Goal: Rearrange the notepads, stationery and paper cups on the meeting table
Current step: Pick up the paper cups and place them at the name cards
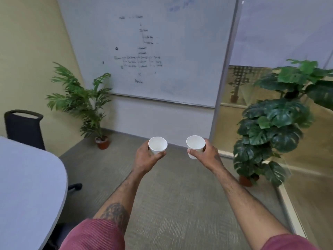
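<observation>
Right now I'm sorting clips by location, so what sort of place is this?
Most likely a small office meeting room: a wall-mounted whiteboard with marker notes, a rounded grey table with a dark office chair at its far edge, and a glass partition.

Paper cups point(157, 145) looked matt white, smooth. Table point(27, 177) at lower left had a matt grey top. Floor point(180, 204) was rough woven carpet.

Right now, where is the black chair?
Head view, far left: the black chair stands behind the grey meeting table, left of the potted palm.
</observation>
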Tool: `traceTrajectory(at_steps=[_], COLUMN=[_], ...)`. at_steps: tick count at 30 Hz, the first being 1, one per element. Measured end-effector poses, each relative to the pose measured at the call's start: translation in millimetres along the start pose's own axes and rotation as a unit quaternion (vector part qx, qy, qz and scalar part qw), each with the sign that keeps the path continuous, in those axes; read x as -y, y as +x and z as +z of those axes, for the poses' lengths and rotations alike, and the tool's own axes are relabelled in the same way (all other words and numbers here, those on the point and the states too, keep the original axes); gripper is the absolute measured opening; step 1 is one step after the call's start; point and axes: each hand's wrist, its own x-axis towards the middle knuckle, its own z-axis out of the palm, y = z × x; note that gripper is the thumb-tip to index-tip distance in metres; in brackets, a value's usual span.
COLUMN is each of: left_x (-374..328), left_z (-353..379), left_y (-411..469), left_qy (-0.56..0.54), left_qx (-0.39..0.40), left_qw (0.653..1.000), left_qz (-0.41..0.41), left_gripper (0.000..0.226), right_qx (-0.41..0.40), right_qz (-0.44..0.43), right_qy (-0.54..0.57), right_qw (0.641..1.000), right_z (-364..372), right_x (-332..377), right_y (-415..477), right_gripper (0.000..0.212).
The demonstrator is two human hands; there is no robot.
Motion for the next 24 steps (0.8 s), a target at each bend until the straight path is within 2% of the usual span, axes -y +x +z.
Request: traceTrajectory(at_steps=[11, 24], left_x=[69.8, 157.5], left_z=[-45.3, -171.4], left_y=[88.8, 197.3], left_qy=[0.053, 0.1], left_qx=[-0.099, -0.167], left_qw=[0.992, 0.977], left_qz=[-0.052, -0.088], left_gripper=[0.056, 0.061], right_qx=[0.103, 0.177], right_qz=[-0.048, -0.091], right_qy=[0.015, 0.04], right_qw=[0.993, 0.979], right_z=[107.3, 285.1], right_x=[22.3, 106.0], right_y=[124.9, 243.3], right_gripper=[0.074, 0.075])
